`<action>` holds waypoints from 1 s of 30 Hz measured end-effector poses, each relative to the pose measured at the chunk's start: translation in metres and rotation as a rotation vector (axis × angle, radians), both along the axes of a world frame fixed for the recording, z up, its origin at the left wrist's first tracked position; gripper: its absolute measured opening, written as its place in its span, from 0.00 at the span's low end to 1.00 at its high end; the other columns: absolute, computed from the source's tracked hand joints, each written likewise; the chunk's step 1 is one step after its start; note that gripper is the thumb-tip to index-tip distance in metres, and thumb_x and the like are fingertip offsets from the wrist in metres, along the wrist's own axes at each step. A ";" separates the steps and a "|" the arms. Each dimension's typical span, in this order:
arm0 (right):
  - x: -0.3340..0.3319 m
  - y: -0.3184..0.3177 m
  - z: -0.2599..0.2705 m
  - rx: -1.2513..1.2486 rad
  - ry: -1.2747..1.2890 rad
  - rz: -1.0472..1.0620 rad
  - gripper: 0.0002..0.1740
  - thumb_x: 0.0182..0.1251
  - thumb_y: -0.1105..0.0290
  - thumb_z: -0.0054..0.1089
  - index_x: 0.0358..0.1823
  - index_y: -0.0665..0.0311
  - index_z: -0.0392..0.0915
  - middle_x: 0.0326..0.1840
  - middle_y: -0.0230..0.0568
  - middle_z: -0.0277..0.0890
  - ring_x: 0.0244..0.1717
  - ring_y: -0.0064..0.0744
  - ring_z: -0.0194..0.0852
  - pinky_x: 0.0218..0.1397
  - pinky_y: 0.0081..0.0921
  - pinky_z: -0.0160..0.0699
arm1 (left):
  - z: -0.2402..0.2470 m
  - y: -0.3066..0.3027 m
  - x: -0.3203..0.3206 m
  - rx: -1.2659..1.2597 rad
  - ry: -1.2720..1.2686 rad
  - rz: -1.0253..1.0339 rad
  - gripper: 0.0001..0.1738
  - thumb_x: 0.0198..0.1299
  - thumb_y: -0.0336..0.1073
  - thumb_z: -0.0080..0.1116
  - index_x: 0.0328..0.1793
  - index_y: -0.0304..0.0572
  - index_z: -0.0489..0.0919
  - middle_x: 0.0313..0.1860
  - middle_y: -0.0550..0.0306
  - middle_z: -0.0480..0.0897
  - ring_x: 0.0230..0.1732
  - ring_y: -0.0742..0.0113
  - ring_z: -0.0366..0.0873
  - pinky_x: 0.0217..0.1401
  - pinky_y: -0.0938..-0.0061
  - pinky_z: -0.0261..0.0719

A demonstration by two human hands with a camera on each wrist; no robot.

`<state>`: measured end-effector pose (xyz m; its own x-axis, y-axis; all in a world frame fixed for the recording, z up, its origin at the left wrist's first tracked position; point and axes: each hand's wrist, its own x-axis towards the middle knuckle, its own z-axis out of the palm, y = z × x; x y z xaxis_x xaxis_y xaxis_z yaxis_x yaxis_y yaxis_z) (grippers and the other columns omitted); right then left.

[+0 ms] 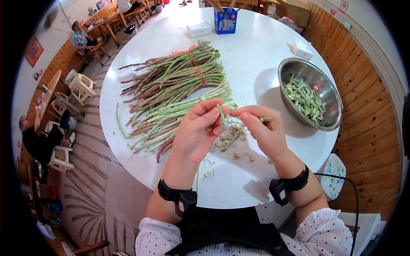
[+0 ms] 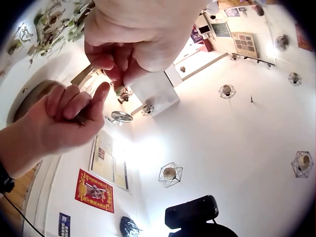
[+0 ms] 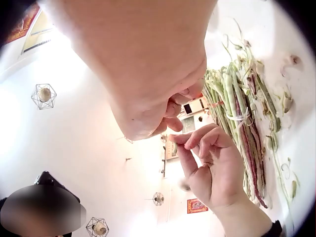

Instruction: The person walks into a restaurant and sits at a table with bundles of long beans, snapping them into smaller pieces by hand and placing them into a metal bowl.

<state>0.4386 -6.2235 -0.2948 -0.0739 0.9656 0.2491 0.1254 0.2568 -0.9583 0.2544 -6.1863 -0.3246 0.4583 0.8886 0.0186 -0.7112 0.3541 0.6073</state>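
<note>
Over the near side of the round white table (image 1: 239,194), my left hand (image 1: 194,134) pinches a short green piece of long bean (image 1: 221,114) between thumb and fingers. My right hand (image 1: 270,134) is close beside it, index finger stretched to the bean piece. More cut bean (image 1: 265,120) pokes out from the right hand's curled fingers. Bundles of green and purplish long beans (image 1: 171,81) lie to the left, the far ones tied with orange bands. Stringy bean trimmings (image 1: 234,136) are scattered under the hands. In the right wrist view, a white tie (image 3: 238,116) wraps the near bundle.
A steel bowl (image 1: 329,91) with cut bean pieces (image 1: 304,100) stands at the right. At the far edge are a blue chopstick holder (image 1: 225,23) and a white tissue box (image 1: 199,30); another white box (image 1: 302,48) is behind the bowl. One loose bean (image 1: 119,121) lies far left.
</note>
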 end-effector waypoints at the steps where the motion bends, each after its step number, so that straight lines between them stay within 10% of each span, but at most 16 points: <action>1: -0.002 -0.001 0.003 -0.106 0.027 0.072 0.12 0.69 0.69 0.57 0.45 0.68 0.84 0.31 0.29 0.81 0.30 0.11 0.68 0.32 0.15 0.68 | 0.000 -0.001 0.001 0.016 0.078 0.028 0.11 0.67 0.27 0.56 0.54 0.41 0.79 0.44 0.55 0.85 0.38 0.74 0.77 0.36 0.78 0.71; 4: 0.000 0.003 0.000 -0.404 0.116 0.343 0.14 0.73 0.60 0.57 0.43 0.63 0.82 0.27 0.29 0.77 0.22 0.11 0.64 0.23 0.16 0.61 | 0.004 -0.005 0.007 0.101 0.256 0.080 0.14 0.65 0.29 0.60 0.56 0.42 0.79 0.45 0.58 0.84 0.38 0.75 0.76 0.40 0.79 0.74; 8: 0.007 0.004 0.007 -0.417 0.506 0.158 0.12 0.75 0.59 0.53 0.40 0.59 0.76 0.24 0.30 0.73 0.13 0.14 0.56 0.11 0.15 0.46 | 0.011 -0.001 -0.001 0.277 0.552 0.539 0.13 0.63 0.29 0.62 0.54 0.40 0.81 0.43 0.64 0.81 0.33 0.77 0.73 0.37 0.79 0.71; 12: 0.069 0.025 0.021 -0.165 1.487 0.203 0.24 0.77 0.54 0.49 0.54 0.72 0.74 0.52 0.45 0.80 0.23 0.15 0.66 0.13 0.09 0.64 | 0.007 0.016 -0.030 0.812 1.371 1.059 0.12 0.58 0.26 0.62 0.49 0.41 0.82 0.40 0.57 0.81 0.40 0.62 0.76 0.45 0.67 0.73; 21: 0.105 0.033 0.009 -0.166 1.672 -0.051 0.18 0.71 0.63 0.58 0.49 0.72 0.70 0.28 0.38 0.71 0.13 0.15 0.49 0.12 0.14 0.45 | -0.023 0.024 -0.026 0.938 1.802 0.821 0.08 0.54 0.32 0.65 0.41 0.43 0.85 0.37 0.55 0.80 0.46 0.54 0.76 0.51 0.59 0.71; 22: 0.128 0.038 -0.010 -0.070 1.595 0.170 0.23 0.68 0.63 0.61 0.54 0.73 0.66 0.36 0.44 0.72 0.20 0.19 0.60 0.18 0.15 0.59 | -0.023 0.024 -0.026 0.942 1.803 0.826 0.07 0.54 0.32 0.65 0.40 0.44 0.86 0.36 0.55 0.79 0.46 0.54 0.76 0.51 0.59 0.71; 25: 0.115 0.028 0.028 -0.048 1.771 -0.210 0.24 0.68 0.64 0.61 0.54 0.75 0.63 0.46 0.50 0.69 0.32 0.31 0.69 0.35 0.21 0.76 | -0.025 0.026 -0.023 0.918 1.785 0.856 0.05 0.56 0.34 0.64 0.37 0.45 0.86 0.35 0.55 0.78 0.43 0.53 0.75 0.48 0.59 0.71; 26: 0.116 0.031 0.027 -0.019 1.748 -0.282 0.25 0.67 0.68 0.61 0.57 0.76 0.61 0.54 0.56 0.65 0.46 0.44 0.72 0.55 0.33 0.80 | -0.025 0.026 -0.022 0.893 1.798 0.866 0.05 0.56 0.34 0.64 0.38 0.44 0.86 0.35 0.55 0.78 0.43 0.53 0.75 0.47 0.59 0.71; 30: 0.114 0.030 0.022 -0.273 1.779 0.011 0.23 0.68 0.75 0.53 0.62 0.75 0.61 0.58 0.60 0.69 0.50 0.45 0.76 0.58 0.35 0.83 | -0.027 0.034 -0.024 0.887 1.779 0.869 0.06 0.59 0.35 0.61 0.38 0.45 0.87 0.36 0.55 0.80 0.42 0.52 0.76 0.48 0.59 0.72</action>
